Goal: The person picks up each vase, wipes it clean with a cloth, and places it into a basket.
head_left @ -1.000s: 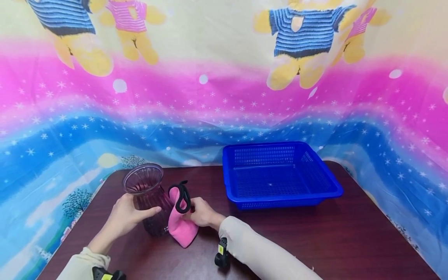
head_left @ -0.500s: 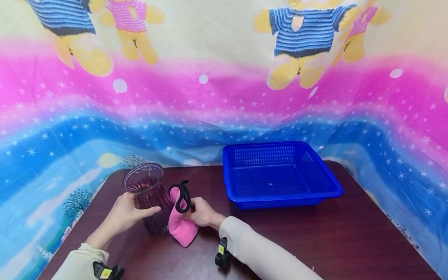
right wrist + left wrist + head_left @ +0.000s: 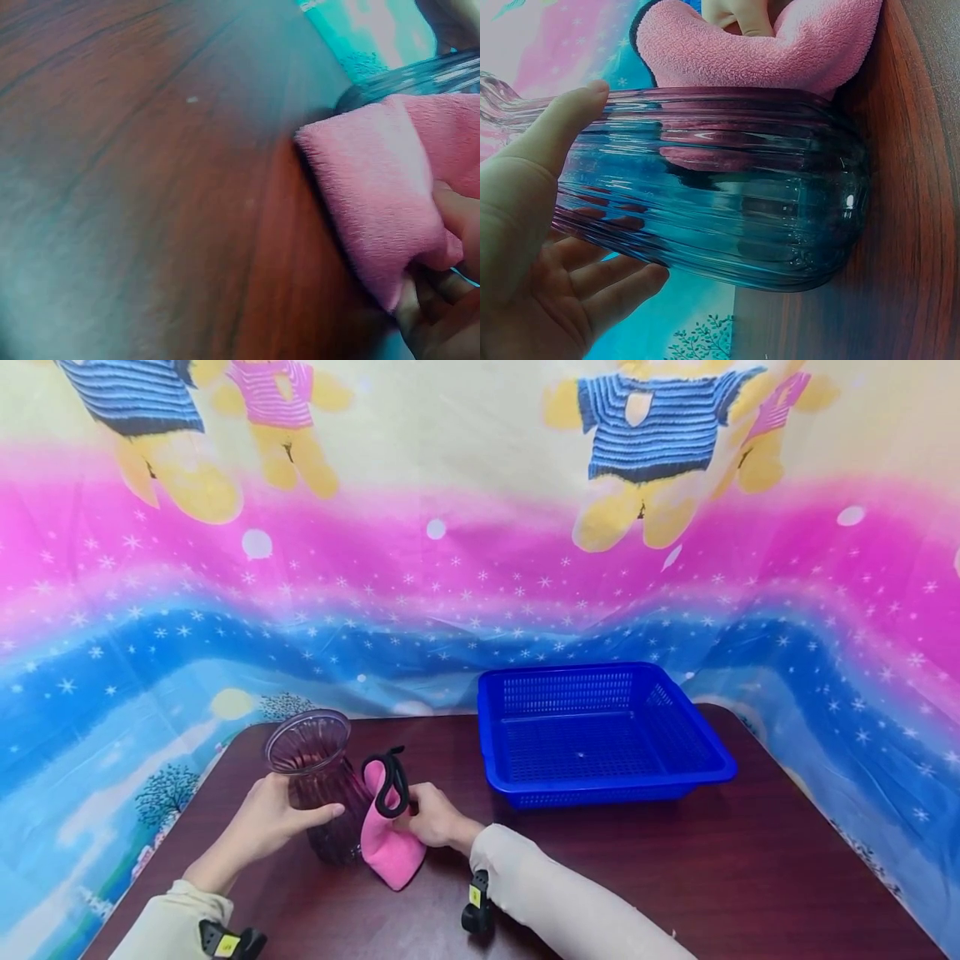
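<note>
A purple-tinted ribbed glass vase (image 3: 322, 802) with a flared rim stands on the left part of the table. My left hand (image 3: 273, 814) grips it round the neck, thumb on the near side and fingers behind, as the left wrist view shows. Against the vase's right side is a pink fluffy cloth (image 3: 393, 852) with a black edge, folded over at the top. My right hand (image 3: 431, 814) pinches this cloth from the right; in the right wrist view its thumb and fingers press into the folds. Part of the right fingers is hidden by the cloth.
A blue plastic basket (image 3: 600, 752) with perforated walls stands at the back right of the dark wood table (image 3: 600, 868). Behind the table hangs a printed cloth backdrop (image 3: 450, 585) with bears and snowflakes.
The left forearm has shifted very slightly to the left. Both hands keep their hold, and the vase, cloth and basket stay practically where they were.
</note>
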`<action>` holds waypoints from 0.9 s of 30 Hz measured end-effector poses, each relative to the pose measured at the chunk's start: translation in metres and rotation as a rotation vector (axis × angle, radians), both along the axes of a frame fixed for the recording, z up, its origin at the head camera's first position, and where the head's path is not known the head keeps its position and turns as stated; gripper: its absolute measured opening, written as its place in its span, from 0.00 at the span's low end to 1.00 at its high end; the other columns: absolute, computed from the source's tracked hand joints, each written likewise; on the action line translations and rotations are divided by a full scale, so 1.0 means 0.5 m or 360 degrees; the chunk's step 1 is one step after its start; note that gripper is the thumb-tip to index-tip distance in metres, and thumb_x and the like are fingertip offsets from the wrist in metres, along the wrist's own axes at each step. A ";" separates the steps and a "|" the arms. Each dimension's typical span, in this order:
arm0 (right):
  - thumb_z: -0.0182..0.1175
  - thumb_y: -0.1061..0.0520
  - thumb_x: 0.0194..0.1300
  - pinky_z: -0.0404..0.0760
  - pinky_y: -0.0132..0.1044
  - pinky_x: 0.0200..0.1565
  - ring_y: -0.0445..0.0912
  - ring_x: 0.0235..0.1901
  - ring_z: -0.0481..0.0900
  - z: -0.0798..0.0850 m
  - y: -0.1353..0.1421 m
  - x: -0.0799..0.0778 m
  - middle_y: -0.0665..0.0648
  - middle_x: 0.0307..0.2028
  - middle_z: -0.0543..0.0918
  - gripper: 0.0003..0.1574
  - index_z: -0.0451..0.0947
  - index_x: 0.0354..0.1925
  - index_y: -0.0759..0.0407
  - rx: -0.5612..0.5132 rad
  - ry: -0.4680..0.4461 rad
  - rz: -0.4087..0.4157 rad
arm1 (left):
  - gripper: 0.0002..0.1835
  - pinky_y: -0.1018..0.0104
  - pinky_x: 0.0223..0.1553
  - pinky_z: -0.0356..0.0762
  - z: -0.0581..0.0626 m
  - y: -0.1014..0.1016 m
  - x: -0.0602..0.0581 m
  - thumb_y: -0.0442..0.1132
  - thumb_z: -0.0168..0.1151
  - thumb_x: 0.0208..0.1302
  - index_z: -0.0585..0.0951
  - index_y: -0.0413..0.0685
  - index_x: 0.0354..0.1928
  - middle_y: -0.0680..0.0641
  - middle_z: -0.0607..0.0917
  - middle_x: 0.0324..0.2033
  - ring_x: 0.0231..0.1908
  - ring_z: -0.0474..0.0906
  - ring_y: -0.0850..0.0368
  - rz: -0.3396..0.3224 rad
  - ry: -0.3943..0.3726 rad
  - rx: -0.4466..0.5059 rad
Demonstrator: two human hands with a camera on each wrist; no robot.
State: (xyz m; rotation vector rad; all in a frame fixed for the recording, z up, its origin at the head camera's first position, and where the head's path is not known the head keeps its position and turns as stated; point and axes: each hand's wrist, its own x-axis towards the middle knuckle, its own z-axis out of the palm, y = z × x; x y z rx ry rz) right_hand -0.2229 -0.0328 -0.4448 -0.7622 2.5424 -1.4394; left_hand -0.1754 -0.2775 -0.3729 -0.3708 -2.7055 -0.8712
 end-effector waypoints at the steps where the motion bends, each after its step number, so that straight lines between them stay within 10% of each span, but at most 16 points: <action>1: 0.71 0.64 0.55 0.68 0.25 0.32 0.36 0.27 0.70 0.000 -0.001 0.001 0.46 0.23 0.76 0.06 0.83 0.32 0.62 -0.0004 0.0000 -0.0002 | 0.36 0.41 0.47 0.80 0.000 0.000 0.000 0.52 0.80 0.49 0.78 0.42 0.58 0.36 0.89 0.46 0.48 0.86 0.37 -0.0002 0.0005 -0.0003; 27: 0.67 0.65 0.59 0.74 0.25 0.29 0.34 0.26 0.74 0.023 -0.017 0.011 0.48 0.24 0.79 0.08 0.86 0.39 0.60 -0.0156 -0.0112 -0.0046 | 0.38 0.38 0.49 0.80 0.002 0.003 0.005 0.52 0.79 0.51 0.76 0.43 0.61 0.32 0.86 0.51 0.52 0.84 0.33 0.0001 -0.0045 0.0020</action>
